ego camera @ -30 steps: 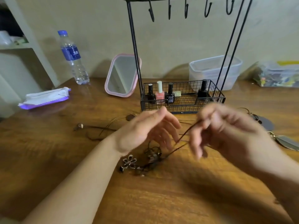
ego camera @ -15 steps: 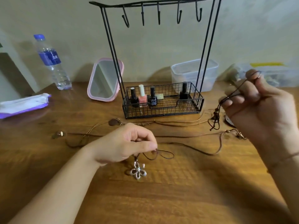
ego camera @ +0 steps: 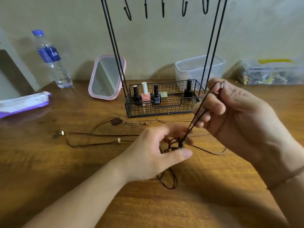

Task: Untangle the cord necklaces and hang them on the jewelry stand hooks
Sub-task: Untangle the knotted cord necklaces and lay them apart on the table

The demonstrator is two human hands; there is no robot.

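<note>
A dark brown cord necklace (ego camera: 198, 116) runs taut between my two hands above the wooden table (ego camera: 148, 208). My right hand (ego camera: 236, 112) grips its looped upper end, fingers curled round the cord. My left hand (ego camera: 158, 153) pinches the knotted tangle at the cord's lower end, and a loop hangs below that hand. Other cord necklaces (ego camera: 98, 139) with beads and a dark pendant lie tangled on the table to the left. The black jewelry stand (ego camera: 113, 46) rises behind, its several hooks (ego camera: 162, 9) bare.
The stand's wire basket (ego camera: 164, 111) holds nail polish bottles. A pink-framed mirror (ego camera: 107, 78), a water bottle (ego camera: 51, 60) and a wipes pack (ego camera: 23, 104) sit to the left. A clear plastic box (ego camera: 197, 68) and a clear bag of small items (ego camera: 273, 73) stand at the back right.
My left hand has risen off the table and now pinches the knotted part of the cord. My right hand has moved left and nearer with the cord's loop; the flower pendant is out of sight.
</note>
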